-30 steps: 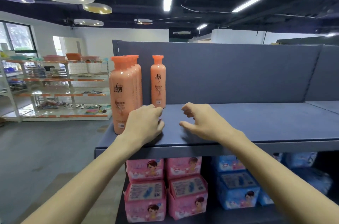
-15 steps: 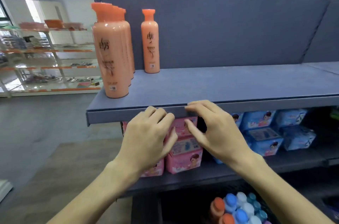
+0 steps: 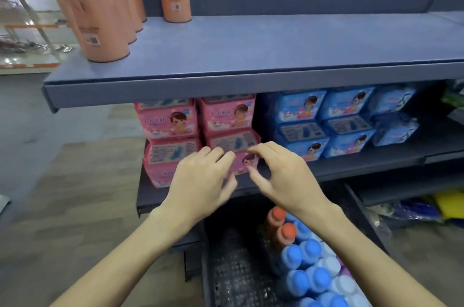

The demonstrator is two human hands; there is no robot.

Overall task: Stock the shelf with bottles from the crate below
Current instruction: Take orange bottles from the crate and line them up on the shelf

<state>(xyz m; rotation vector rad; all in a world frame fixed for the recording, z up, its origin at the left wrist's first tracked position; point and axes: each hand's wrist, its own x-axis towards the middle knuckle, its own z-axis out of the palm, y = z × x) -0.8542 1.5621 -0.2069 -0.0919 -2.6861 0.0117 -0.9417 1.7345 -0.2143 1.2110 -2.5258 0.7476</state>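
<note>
Below the grey shelf (image 3: 251, 85), both hands are held empty in mid-air above the black crate (image 3: 233, 274). The left hand (image 3: 200, 186) and right hand (image 3: 283, 176) are seen with fingers loosely spread, nothing grasped. Orange-capped and blue-capped bottles (image 3: 301, 256) are packed upright in the crate; orange bottles (image 3: 100, 5) are stood on the shelf's left end.

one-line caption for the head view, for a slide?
Both empty hands, left hand and right hand, hover above the crate of bottles.

Bare shelf (image 3: 288, 42) right of orange bottles (image 3: 105, 10)
</note>
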